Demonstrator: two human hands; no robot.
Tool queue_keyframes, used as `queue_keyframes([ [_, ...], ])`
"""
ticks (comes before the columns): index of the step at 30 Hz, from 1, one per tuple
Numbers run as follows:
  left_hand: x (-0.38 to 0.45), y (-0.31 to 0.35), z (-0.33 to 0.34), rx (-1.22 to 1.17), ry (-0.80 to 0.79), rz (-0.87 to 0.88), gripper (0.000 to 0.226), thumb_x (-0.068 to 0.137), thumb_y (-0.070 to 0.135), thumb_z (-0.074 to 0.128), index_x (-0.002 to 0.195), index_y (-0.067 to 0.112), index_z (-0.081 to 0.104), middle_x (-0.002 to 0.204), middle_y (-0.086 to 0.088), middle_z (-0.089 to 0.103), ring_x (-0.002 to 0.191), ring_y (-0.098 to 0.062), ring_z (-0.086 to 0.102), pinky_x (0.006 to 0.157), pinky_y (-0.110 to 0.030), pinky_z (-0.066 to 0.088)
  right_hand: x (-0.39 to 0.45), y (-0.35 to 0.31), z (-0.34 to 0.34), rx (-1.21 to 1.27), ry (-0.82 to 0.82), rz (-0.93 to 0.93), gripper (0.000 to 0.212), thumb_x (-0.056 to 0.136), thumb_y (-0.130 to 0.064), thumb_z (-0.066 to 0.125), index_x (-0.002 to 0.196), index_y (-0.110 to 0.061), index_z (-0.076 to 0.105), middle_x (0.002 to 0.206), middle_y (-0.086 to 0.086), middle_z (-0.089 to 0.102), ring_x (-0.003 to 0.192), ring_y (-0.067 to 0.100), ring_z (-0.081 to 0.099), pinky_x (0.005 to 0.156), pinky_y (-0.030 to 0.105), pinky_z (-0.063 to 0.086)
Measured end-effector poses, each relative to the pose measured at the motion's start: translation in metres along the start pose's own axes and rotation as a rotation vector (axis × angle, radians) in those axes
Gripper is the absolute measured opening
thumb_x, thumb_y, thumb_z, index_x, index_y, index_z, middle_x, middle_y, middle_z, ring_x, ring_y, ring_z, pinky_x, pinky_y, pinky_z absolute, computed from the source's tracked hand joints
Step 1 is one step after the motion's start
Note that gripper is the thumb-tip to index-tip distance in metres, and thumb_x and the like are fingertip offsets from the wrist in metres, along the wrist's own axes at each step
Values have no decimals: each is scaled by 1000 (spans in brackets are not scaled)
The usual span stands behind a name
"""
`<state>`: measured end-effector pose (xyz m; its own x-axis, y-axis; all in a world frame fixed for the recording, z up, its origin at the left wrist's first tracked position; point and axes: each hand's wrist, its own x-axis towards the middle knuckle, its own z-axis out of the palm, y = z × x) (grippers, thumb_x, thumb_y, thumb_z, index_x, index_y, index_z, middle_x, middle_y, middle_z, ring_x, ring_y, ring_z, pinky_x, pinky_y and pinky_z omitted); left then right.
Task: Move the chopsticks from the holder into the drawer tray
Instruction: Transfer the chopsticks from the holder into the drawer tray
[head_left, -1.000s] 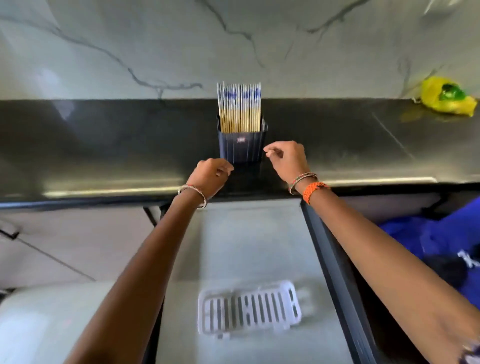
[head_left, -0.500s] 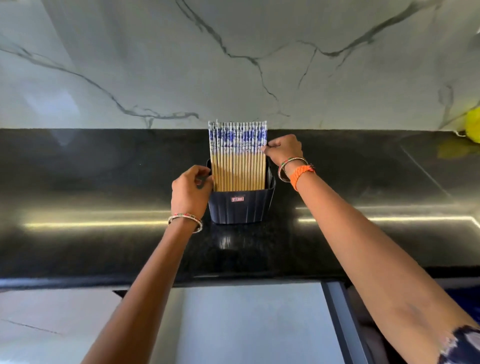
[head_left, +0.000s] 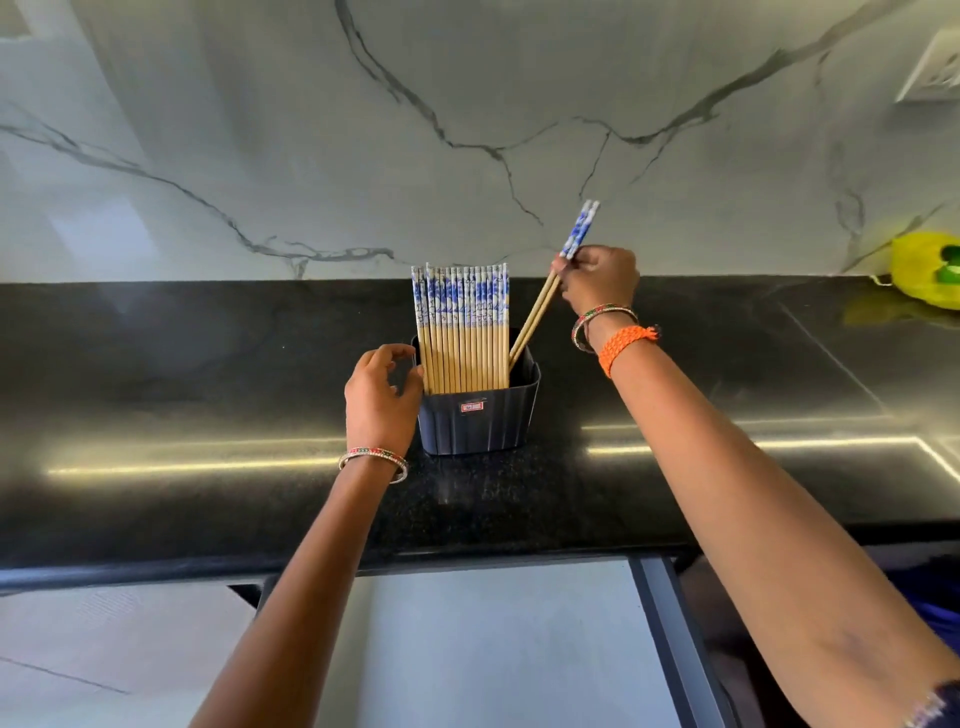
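A dark blue ribbed holder stands on the black countertop. In it stands an upright row of several bamboo chopsticks with blue-and-white tops. My right hand is shut on a pair of chopsticks that tilts to the right, its lower tips still inside the holder's right end. My left hand curls around the holder's left side, thumb near the leftmost chopstick. The open drawer shows below the counter edge; the tray is out of view.
A marble backsplash rises behind the counter. A yellow bag lies at the far right of the countertop. A wall socket is at the top right. The drawer's dark right rail runs beside a blue cloth.
My right hand has taken a pair of chopsticks from the row's right end and tilted it out to the right. My left hand has stayed at the holder's left side.
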<state>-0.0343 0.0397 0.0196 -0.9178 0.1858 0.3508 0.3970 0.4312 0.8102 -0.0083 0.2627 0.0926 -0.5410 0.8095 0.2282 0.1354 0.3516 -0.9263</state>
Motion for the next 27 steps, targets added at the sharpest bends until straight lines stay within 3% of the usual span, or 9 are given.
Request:
queue_keyframes([
  [5, -45, 18, -32, -68, -57, 44, 19, 83, 4, 62, 101, 9, 66, 106, -10, 68, 89, -11, 59, 68, -6, 41, -55, -27, -71, 276, 245, 42, 11, 83, -7, 65, 73, -6, 69, 71, 12, 68, 64, 25, 68, 65, 38, 60],
  [8, -97, 7, -48, -44, -128, -34, 20, 84, 1, 58, 98, 11, 68, 102, -8, 69, 85, -11, 60, 65, 0, 39, -121, -8, -101, 573, 191, 311, 26, 89, -3, 60, 64, -11, 59, 68, 6, 64, 58, 13, 64, 54, 27, 55],
  [10, -141, -9, -60, -8, -174, -126, 24, 82, -3, 53, 95, 9, 69, 99, -11, 71, 85, -17, 63, 61, 2, 40, -175, 24, -107, 667, 135, 523, 28, 93, -3, 56, 66, -12, 55, 71, 5, 62, 60, 11, 62, 66, 29, 58],
  [12, -190, -29, -75, 84, -238, -190, 29, 80, -4, 48, 94, 8, 70, 99, -14, 73, 90, -26, 66, 71, -7, 46, -235, 64, -109, 641, 121, 702, 28, 96, -6, 52, 68, -11, 52, 72, 3, 59, 53, 5, 61, 75, 29, 59],
  [15, -260, -60, -94, 310, -426, -210, 27, 81, 2, 48, 93, 12, 70, 100, -15, 73, 97, -35, 64, 83, -35, 50, -323, 128, -121, 543, 56, 878, 26, 98, -8, 48, 72, -15, 49, 57, 1, 65, 35, -2, 60, 52, 14, 57],
  [17, -302, -84, -102, 350, -473, -313, 24, 81, 5, 49, 93, 10, 70, 100, -21, 71, 98, -40, 63, 84, -41, 50, -377, 162, -126, 468, -25, 995, 26, 98, -5, 44, 75, -17, 46, 45, -5, 66, 41, -1, 63, 47, 12, 54],
  [21, -355, -113, -105, 473, -605, -538, 28, 86, 17, 54, 109, 3, 63, 115, -26, 64, 111, -41, 56, 90, -40, 46, -438, 196, -113, 418, 158, 1162, 14, 91, 0, 56, 78, -6, 53, 61, 11, 56, 48, 13, 56, 32, 20, 50],
  [24, -364, -121, -104, 425, -557, -565, 35, 84, 3, 51, 119, 3, 57, 118, -27, 62, 111, -41, 56, 91, -38, 46, -459, 201, -103, 510, 100, 1242, 29, 93, 2, 48, 116, -16, 49, 76, 15, 65, 72, 23, 61, 48, 24, 57],
  [27, -366, -127, -103, 387, -541, -583, 41, 82, -1, 52, 122, 4, 52, 117, -26, 62, 108, -41, 57, 89, -38, 47, -464, 201, -91, 420, 36, 1266, 18, 94, 4, 48, 102, -11, 54, 89, 16, 60, 68, 21, 58, 61, 29, 60],
])
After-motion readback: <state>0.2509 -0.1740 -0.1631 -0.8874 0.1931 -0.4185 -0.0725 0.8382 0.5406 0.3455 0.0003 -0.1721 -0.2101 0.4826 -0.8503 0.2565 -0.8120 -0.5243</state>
